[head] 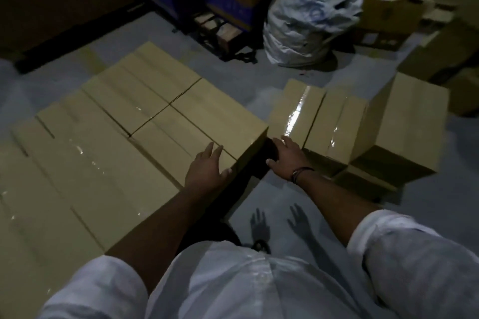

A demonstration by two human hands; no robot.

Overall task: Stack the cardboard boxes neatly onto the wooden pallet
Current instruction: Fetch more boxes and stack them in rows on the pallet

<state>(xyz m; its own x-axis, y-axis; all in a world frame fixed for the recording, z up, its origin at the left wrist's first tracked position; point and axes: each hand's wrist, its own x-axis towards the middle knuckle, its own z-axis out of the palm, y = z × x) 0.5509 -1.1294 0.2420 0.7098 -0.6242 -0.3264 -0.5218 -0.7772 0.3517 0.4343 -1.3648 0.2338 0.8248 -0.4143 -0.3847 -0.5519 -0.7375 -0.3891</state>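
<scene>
White sleeves (98,290) are seen rolled up, nearest the lens. On the near right corner of the stacked cardboard boxes (124,116) the left hand (207,167) is laid flat, fingers (209,149) straight and slightly apart. Just right of that stack the right hand (287,156) is held, fingers spread, at the loose boxes (363,122) on the floor (272,80); contact cannot be told. Under the stack, no pallet can be made out.
</scene>
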